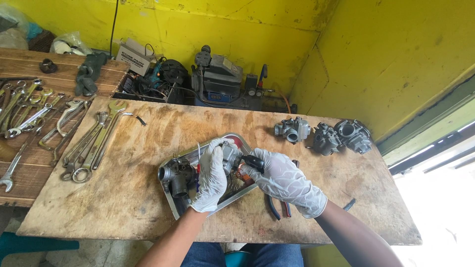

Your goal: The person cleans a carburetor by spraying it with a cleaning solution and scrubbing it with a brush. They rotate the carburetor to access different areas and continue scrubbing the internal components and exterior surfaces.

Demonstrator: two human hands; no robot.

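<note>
While both gloved hands work over the steel tray (174,210), a grey carburettor (231,154) is held between them

Left hand (212,174) is closed around the carburettor body; right hand (281,179) grips a black-handled tool (251,161) set against it. A second carburettor (177,177) lies in the tray. Three more carburettors (324,134) sit far right on the wooden table (123,198); spanners (91,148) lie left
</note>
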